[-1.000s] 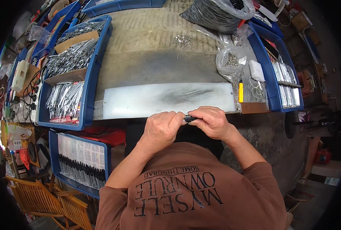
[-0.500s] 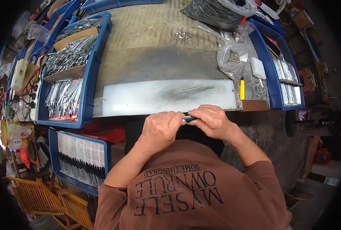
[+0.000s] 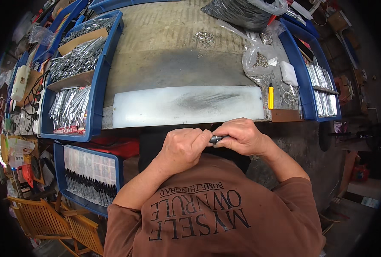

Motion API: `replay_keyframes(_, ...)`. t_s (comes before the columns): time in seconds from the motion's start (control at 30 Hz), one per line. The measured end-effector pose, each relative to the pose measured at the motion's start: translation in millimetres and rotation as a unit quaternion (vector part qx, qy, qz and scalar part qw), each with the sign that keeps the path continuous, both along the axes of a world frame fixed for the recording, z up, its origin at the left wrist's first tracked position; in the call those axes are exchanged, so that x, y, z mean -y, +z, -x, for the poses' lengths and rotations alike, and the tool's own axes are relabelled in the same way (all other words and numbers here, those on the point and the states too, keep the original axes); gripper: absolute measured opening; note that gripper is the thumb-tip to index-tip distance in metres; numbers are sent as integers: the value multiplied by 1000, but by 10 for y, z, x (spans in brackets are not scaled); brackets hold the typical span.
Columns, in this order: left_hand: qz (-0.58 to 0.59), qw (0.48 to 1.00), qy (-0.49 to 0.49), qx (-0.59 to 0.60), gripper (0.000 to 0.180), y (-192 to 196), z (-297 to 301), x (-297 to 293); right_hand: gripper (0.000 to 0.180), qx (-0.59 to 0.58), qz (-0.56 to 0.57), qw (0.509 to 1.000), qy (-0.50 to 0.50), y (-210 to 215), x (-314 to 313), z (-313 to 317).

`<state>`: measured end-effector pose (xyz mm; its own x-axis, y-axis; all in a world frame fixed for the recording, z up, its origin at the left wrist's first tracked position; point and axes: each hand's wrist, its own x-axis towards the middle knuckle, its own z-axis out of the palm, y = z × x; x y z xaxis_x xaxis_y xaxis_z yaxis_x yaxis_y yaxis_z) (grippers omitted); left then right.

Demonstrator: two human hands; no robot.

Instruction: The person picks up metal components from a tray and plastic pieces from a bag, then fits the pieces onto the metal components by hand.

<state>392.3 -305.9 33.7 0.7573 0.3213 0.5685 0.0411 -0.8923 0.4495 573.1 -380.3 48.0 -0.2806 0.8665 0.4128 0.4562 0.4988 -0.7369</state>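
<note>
A small black part with a silvery end (image 3: 216,139) sits between my two hands, just in front of the table's near edge. My left hand (image 3: 183,146) is closed, its thumb and fingers pinching the left end of this part. The fingers of my right hand (image 3: 241,136) are curled round its right end. Most of the part is hidden by the fingers, so its exact kind does not show. Beyond the hands, a white board (image 3: 156,107) with dark smudges lies along the table edge.
At the left, a blue divided bin (image 3: 97,92) holds many metal pieces; below it, a blue tray (image 3: 120,171) holds black-tipped rods. A yellow-handled screwdriver (image 3: 270,97), a clear bag of small metal parts (image 3: 261,60) and another blue bin (image 3: 300,81) lie right.
Both hands have lowered slightly toward my body with the part between them. More of its dark body shows beside the right fingers.
</note>
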Motion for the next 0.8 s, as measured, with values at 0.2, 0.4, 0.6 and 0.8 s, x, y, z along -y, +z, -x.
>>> replay_keyframes(0.2, -11, 999, 31, -25, 16, 148, -22, -20, 20, 52, -74, 993, -79, -8, 19, 13)
replay_keyframes(0.4, -51, 996, 72, -20, 15, 103, -40, -12, 22, 37, -96, 984, -146, -64, 52, 94)
replay_keyframes(0.6, -55, 996, 53, -36, 14, 141, -22, -35, 22, 50, -108, 987, -112, -37, 24, 28)
replay_keyframes(0.8, -56, 997, 45, -24, 12, 132, -27, -50, 20, 38, -67, 995, -65, -11, -17, -36)
